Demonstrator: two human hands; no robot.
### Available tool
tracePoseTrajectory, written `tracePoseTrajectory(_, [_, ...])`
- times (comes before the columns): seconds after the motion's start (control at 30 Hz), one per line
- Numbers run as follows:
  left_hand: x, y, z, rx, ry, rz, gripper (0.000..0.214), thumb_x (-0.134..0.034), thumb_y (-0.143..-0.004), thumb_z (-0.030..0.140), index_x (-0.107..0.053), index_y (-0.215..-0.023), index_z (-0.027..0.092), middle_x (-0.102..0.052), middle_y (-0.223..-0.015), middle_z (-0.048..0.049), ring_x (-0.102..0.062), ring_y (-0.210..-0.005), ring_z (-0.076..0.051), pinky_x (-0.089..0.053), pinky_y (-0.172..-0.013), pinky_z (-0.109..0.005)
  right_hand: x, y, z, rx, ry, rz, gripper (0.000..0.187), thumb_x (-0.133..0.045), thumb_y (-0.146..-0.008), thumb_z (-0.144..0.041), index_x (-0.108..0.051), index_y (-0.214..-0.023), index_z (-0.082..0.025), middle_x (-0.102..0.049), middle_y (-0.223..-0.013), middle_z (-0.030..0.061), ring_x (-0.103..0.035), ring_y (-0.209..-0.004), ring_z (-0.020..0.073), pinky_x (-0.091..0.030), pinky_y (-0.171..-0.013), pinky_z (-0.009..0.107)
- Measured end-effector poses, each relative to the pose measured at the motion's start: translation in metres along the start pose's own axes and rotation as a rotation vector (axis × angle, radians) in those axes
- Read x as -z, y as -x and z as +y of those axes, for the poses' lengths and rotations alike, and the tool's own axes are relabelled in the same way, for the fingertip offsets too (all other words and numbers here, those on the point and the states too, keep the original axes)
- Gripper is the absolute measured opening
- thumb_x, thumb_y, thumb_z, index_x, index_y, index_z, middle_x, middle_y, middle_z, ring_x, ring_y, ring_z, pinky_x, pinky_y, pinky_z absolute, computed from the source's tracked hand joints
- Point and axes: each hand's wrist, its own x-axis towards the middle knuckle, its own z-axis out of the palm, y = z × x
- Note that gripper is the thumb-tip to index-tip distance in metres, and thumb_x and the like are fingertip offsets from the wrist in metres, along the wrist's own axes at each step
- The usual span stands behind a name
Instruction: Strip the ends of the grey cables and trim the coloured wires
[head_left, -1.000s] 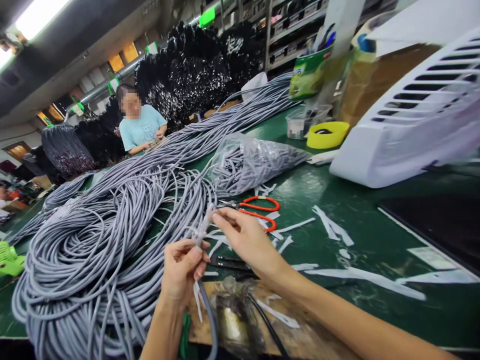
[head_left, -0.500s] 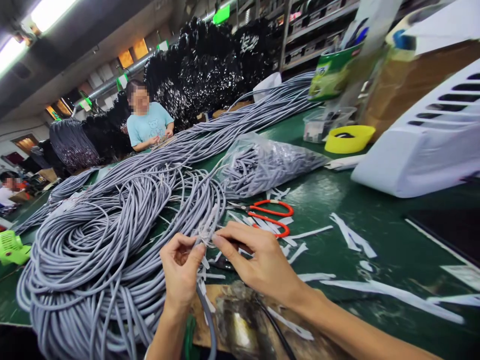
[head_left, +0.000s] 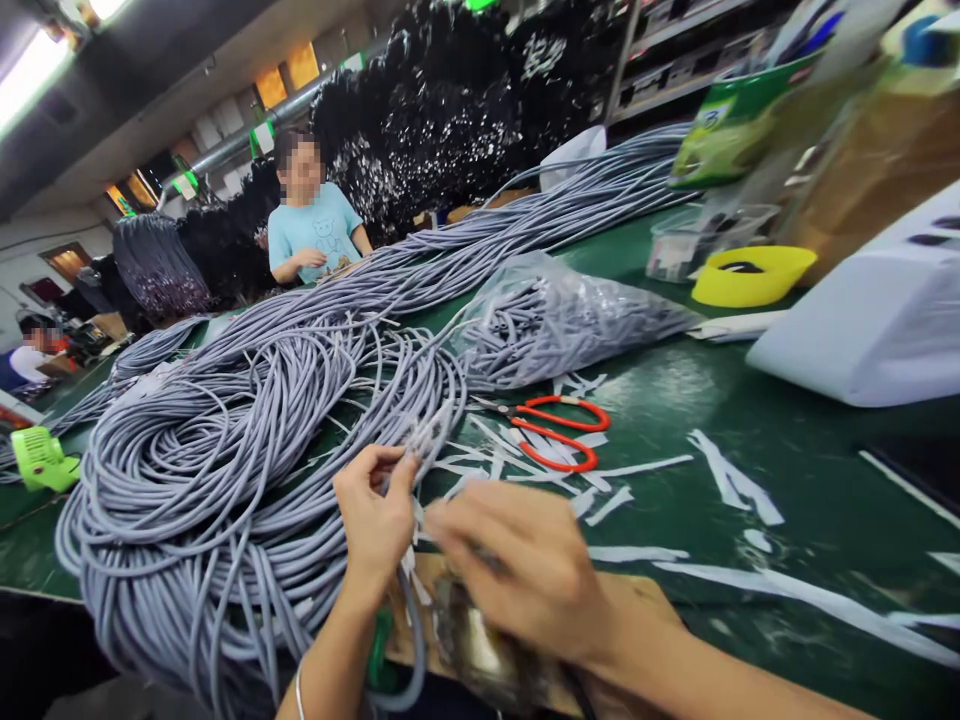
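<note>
My left hand (head_left: 377,515) is closed in a pinch on a grey cable (head_left: 415,640), whose length hangs down below the fingers. White frayed strands show at the fingertips. My right hand (head_left: 525,570) is just to the right, apart from the left, its fingers curled together and smeared by motion; whatever they hold cannot be made out. Under it lies a worn board (head_left: 645,595) bearing a shiny, blurred fixture (head_left: 476,640). A big coil of grey cable (head_left: 172,530) lies to the left of both hands. Red-handled scissors (head_left: 562,432) rest beyond the right hand.
White strips (head_left: 817,595) are scattered over the green table (head_left: 660,400). A clear bag of short cable pieces (head_left: 562,320), a yellow dish (head_left: 750,275) and a white slotted casing (head_left: 862,320) stand farther back. A green fan (head_left: 43,458) is at left. A co-worker (head_left: 319,225) sits across.
My right hand has pulled away from the left fingertips, down and to the right. My left hand keeps its pinch on the cable. The view has shifted slightly left.
</note>
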Motion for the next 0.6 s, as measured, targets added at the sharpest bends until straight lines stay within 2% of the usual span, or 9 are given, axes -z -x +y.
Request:
tracePoseTrajectory(0.07, [0.001,0.000,0.003,0.026,0.103,-0.002,0.016,-0.054,-0.073,0.024,-0.063,-0.066,0.013,-0.058,-0.055,-0.0005,-0.052,-0.050,-0.012,-0.040,-0.050,-0.021,0.002,-0.003,0.009,-0.147,0.219,0.017,0.026,-0.047,-0.086,-0.017,-0.060,-0.064,-0.016,-0.057,-0.053,0.0017,-0.050,-0.049,0.0111,-0.032,-0.050,0.024])
tracePoseTrajectory(0.17, [0.002,0.002,0.005,0.006,0.130,0.004,0.016,-0.055,-0.073,0.025,-0.061,-0.066,0.012,-0.053,-0.051,0.0014,-0.048,-0.047,-0.010,-0.038,-0.047,-0.019,0.004,-0.007,0.020,-0.178,0.383,0.022,0.025,-0.051,-0.085,-0.020,-0.062,-0.063,-0.016,-0.059,-0.053,0.0013,-0.050,-0.052,0.0124,-0.031,-0.053,0.025])
tracePoseTrajectory(0.3, [0.001,0.006,0.005,-0.065,0.075,0.000,0.014,-0.056,-0.075,0.023,-0.056,-0.064,0.014,-0.049,-0.053,0.0032,-0.044,-0.048,-0.008,-0.036,-0.047,-0.018,0.005,-0.008,0.019,-0.146,0.397,0.030,0.025,-0.050,-0.085,-0.020,-0.064,-0.065,-0.016,-0.060,-0.054,0.0009,-0.048,-0.054,0.0135,-0.031,-0.056,0.027])
tracePoseTrajectory(0.43, [0.002,0.009,0.004,-0.164,-0.005,-0.034,0.011,-0.054,-0.077,0.020,-0.054,-0.067,0.014,-0.052,-0.059,0.0020,-0.049,-0.054,-0.010,-0.040,-0.051,-0.018,0.005,-0.007,0.018,-0.131,0.438,0.007,0.026,-0.049,-0.086,-0.019,-0.064,-0.065,-0.016,-0.061,-0.055,0.0013,-0.047,-0.055,0.0144,-0.030,-0.056,0.027])
tracePoseTrajectory(0.6, [0.004,0.011,0.002,-0.347,-0.214,0.020,0.009,-0.052,-0.078,0.017,-0.056,-0.070,0.015,-0.053,-0.059,0.0014,-0.050,-0.052,-0.010,-0.038,-0.048,-0.019,0.005,-0.005,0.019,-0.107,0.444,-0.041,0.027,-0.047,-0.086,-0.017,-0.062,-0.063,-0.016,-0.060,-0.055,0.0012,-0.048,-0.056,0.0150,-0.029,-0.055,0.028])
